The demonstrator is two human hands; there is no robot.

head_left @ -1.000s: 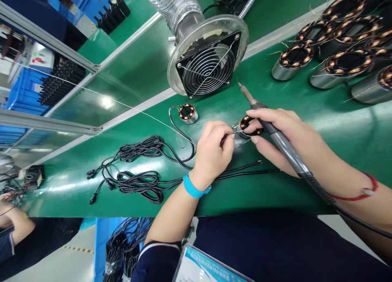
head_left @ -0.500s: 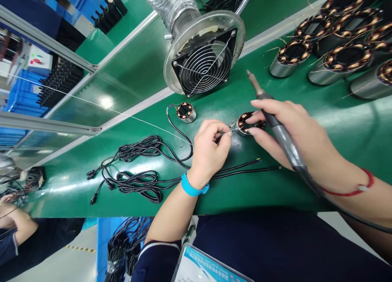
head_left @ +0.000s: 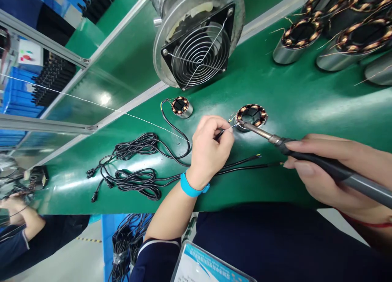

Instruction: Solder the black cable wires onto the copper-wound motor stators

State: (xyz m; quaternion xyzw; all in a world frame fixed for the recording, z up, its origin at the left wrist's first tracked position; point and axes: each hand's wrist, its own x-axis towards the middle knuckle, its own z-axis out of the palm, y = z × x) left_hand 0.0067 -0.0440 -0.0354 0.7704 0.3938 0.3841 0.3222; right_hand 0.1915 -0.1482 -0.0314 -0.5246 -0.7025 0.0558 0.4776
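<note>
A small copper-wound stator [head_left: 251, 115] lies on the green bench [head_left: 306, 106]. My right hand [head_left: 330, 172] is closed around the handle of a soldering iron [head_left: 309, 155], whose tip touches the stator's near left edge. My left hand [head_left: 211, 145], with a blue wristband, pinches a thin wire [head_left: 92, 104] right at that same spot; the wire runs off to the far left. Two black cable ends [head_left: 254, 161] lie on the bench between my hands.
A fume extraction fan [head_left: 197, 45] on a flexible duct stands just behind the stator. A second small stator [head_left: 181, 106] with a black lead and coiled black cables [head_left: 134, 167] lie left. Larger stators [head_left: 337, 33] fill the back right. Another person's arm [head_left: 21, 225] is at the lower left.
My right hand let go of the stator, drew back toward me and swung the iron down, so its tip moved from pointing up and away to resting on the stator's edge.
</note>
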